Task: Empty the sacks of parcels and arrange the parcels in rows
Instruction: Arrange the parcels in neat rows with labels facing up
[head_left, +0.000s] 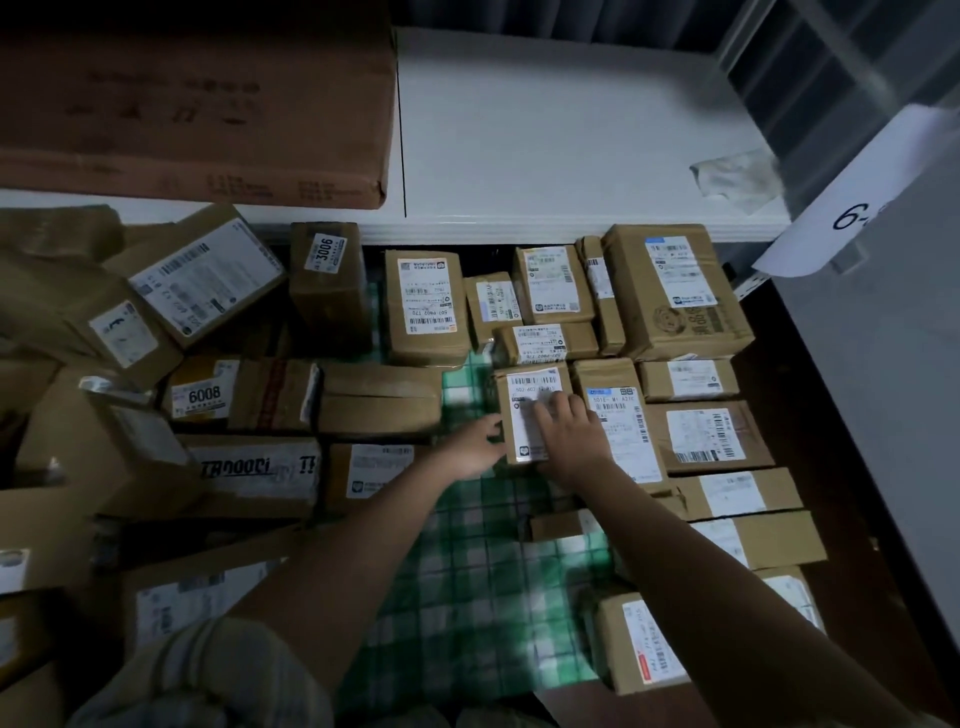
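Note:
Many brown cardboard parcels with white labels lie on a green checked cloth (467, 582). A small parcel (519, 387) with a white label sits in the middle. My left hand (475, 447) touches its left side, and my right hand (569, 431) lies flat on its top with straight fingers. Right of it a long parcel (621, 415) and several others (706, 436) lie in neat rows. Another row (423, 306) runs along the back, ending in a large box (675, 291). On the left a loose heap includes parcels marked 6008 (205, 395) and 3006 (327, 275).
A white shelf (545, 130) hangs over the back row, with a big brown carton (192, 98) on its left. A white panel with a paper tag reading 6- (857, 208) bounds the right side. My knee (208, 675) is at the bottom left.

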